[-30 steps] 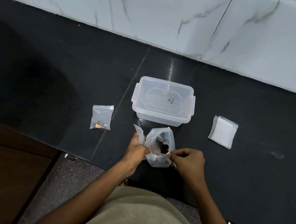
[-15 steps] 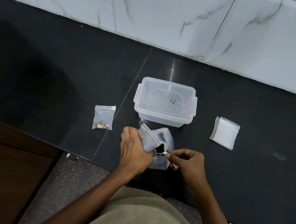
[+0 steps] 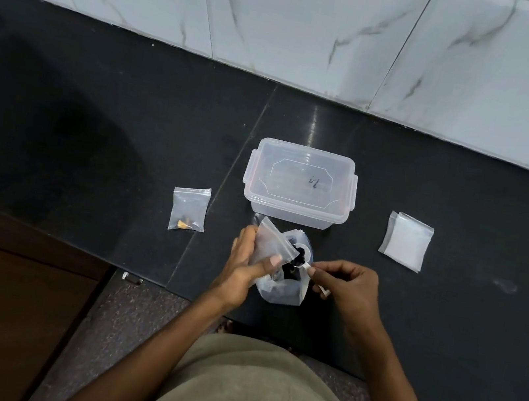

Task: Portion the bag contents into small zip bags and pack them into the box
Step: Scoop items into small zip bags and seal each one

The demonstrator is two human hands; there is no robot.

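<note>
While the left hand (image 3: 242, 266) pinches a crinkly clear small zip bag (image 3: 271, 244) held tilted, the right hand (image 3: 343, 287) grips a white plastic scoop (image 3: 304, 258) whose round bowl carries dark bits at that bag's mouth, above the soft translucent bag (image 3: 283, 290) near the black stone counter's (image 3: 443, 332) front edge. Behind stands the rigid lidded box (image 3: 300, 185), between a filled zip bag (image 3: 189, 209) and a flat stack of empty zip bags (image 3: 406, 245), each well apart from it

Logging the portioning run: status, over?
Left hand holds small zip bag. Right hand pinches white scoop over source bag. Box lidded. Nothing blocking.
</note>
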